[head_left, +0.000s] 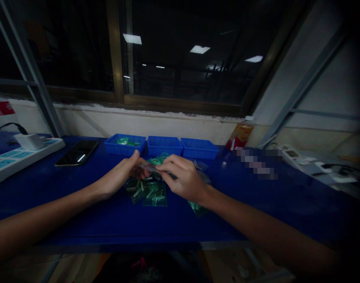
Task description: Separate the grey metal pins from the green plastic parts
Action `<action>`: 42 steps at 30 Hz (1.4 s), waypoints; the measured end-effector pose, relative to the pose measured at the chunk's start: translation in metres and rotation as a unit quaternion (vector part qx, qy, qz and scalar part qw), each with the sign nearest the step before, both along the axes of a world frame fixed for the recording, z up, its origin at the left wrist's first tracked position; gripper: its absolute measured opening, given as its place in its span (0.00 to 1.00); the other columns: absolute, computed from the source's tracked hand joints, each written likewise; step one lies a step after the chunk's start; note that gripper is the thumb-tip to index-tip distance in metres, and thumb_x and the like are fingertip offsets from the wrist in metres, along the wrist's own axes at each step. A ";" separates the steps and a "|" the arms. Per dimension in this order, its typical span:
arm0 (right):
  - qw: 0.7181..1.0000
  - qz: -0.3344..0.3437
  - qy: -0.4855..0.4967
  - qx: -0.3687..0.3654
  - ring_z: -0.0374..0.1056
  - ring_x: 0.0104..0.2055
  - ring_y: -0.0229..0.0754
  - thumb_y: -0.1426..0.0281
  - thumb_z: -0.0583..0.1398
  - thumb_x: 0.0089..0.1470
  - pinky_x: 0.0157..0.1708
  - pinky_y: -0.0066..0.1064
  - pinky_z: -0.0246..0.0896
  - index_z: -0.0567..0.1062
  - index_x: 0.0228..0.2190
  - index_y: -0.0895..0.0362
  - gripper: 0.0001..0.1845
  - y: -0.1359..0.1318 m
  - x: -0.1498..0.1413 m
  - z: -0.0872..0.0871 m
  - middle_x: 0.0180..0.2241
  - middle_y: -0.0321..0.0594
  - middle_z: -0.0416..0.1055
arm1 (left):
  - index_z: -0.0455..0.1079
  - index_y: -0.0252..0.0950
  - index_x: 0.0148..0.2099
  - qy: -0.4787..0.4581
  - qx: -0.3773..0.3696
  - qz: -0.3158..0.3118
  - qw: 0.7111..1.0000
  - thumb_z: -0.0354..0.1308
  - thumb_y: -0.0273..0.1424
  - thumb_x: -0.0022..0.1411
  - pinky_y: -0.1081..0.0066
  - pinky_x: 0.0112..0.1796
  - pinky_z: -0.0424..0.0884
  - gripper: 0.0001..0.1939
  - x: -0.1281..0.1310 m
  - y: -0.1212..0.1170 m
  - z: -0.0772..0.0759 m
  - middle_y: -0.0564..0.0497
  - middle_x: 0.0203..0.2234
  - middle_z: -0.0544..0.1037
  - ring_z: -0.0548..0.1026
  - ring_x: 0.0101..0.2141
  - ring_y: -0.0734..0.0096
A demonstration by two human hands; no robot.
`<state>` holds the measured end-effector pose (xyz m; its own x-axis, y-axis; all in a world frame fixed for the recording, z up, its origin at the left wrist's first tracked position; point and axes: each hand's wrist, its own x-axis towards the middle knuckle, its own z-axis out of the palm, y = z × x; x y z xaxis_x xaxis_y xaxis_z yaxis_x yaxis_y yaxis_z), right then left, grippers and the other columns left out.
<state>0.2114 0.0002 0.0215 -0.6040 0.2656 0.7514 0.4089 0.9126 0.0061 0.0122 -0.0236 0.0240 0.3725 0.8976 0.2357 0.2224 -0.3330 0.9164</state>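
Just in front of the middle blue tray (164,145), above the blue bench (79,196), a small clear packet (148,168) is held between both hands. The left hand (119,177) reaches in from the near left, forearm low over the bench, thumb raised and fingertips pinched on the packet's left end. The right hand (184,179) comes in from the near right, knuckles up and fingers curled, closed on the packet's right end; its fingers hide part of the packet. Both hands meet at the packet, almost touching each other.

Beneath the hands, nearer than the middle tray, lies a pile of green packets (150,192) holding small pale parts; further packets (199,208) show under the right wrist, partly covered by it. Left of the middle tray stands a second blue tray (125,144) with green packets inside; right of it stands a third blue tray (199,148), its contents not discernible. Well left of the trays a dark phone (76,153) lies flat, and beyond it a white power strip (17,157) runs to the bench edge. Right of the trays stands an orange-red carton (239,136), with a blurred patch beside it. Behind the trays rise a pale wall and a dark window (180,59).
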 end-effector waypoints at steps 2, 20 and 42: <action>0.999 -0.002 -0.026 0.022 0.62 0.31 0.36 0.74 0.52 0.54 0.31 0.29 0.59 0.72 0.32 0.56 0.09 0.001 0.001 -0.001 0.29 0.38 0.66 | 0.69 0.32 0.33 -0.034 -0.035 -0.007 0.999 0.37 0.45 0.63 0.70 0.31 0.65 0.26 0.002 0.001 -0.001 0.48 0.26 0.72 0.69 0.29 0.70; 0.910 0.024 0.056 -0.410 0.61 0.34 0.36 0.71 0.54 0.51 0.34 0.30 0.57 0.71 0.23 0.59 0.09 0.006 -0.012 -0.001 0.28 0.38 0.63 | 0.68 0.34 0.38 0.242 0.426 0.021 0.872 0.50 0.23 0.60 0.70 0.37 0.63 0.07 -0.002 -0.002 -0.006 0.49 0.33 0.70 0.66 0.35 0.71; 0.975 0.015 -0.012 -0.222 0.63 0.27 0.33 0.75 0.52 0.47 0.29 0.27 0.57 0.64 0.29 0.56 0.04 -0.001 -0.006 -0.005 0.26 0.34 0.65 | 0.69 0.34 0.36 0.259 0.225 0.011 0.939 0.44 0.37 0.63 0.67 0.38 0.64 0.16 0.001 -0.004 0.001 0.50 0.31 0.72 0.68 0.34 0.69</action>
